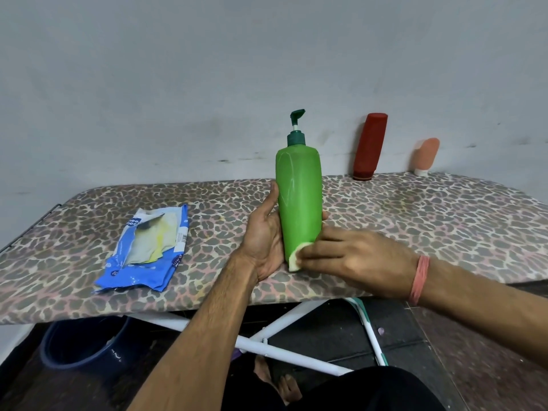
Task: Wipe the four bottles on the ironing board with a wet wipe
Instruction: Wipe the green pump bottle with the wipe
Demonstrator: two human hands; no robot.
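Observation:
A tall green pump bottle (299,191) stands upright near the front edge of the leopard-print ironing board (430,221). My left hand (264,235) grips it from the left side and behind. My right hand (353,255) presses a pale wet wipe (296,256) against the bottle's lower front. A dark red bottle (370,145) stands cap-down against the wall at the back right. A small peach tube (426,155) stands cap-down to its right. No fourth bottle is in view.
An opened blue wet-wipe pack (148,247) lies flat on the board's left part. Under the board are white crossed legs (284,348) and a dark blue bucket (80,342) on the floor. The grey wall runs right behind the board.

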